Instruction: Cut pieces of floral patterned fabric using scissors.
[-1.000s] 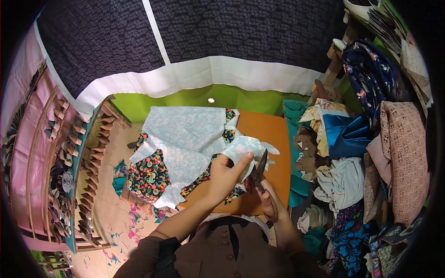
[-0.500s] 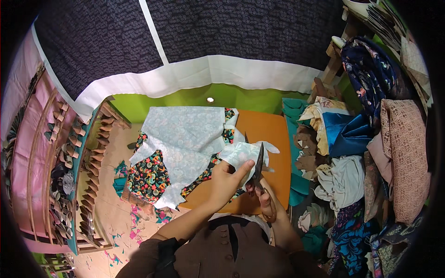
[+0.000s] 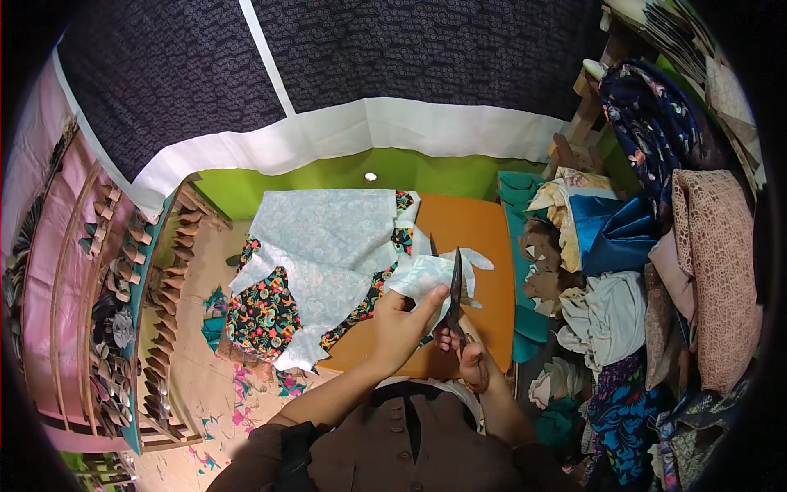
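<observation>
A small pale patterned piece of fabric (image 3: 416,277) is pinched in my left hand (image 3: 400,330), its thumb pressed on the near edge. My right hand (image 3: 470,361) grips dark-bladed scissors (image 3: 456,302) by the handles. Their blades are parted and point away from me, with the fabric piece between them. A narrow offcut of pale cloth (image 3: 478,259) sticks out to the right of the blades. Under and left of my hands, black floral fabric (image 3: 264,316) lies folded, much of its whitish reverse side (image 3: 324,234) facing up.
The fabric rests on an orange-brown table (image 3: 467,217). Piled cloth, including a white bundle (image 3: 608,316) and shiny blue fabric (image 3: 611,234), crowds the right. Racks with shoe-shaped forms (image 3: 168,307) stand at the left. Scraps (image 3: 242,394) litter the floor. A dark curtain (image 3: 426,57) hangs behind.
The scissors have tilted slightly to the left, and their blade tips look a little closer together. My left hand and the fabric piece have barely moved.
</observation>
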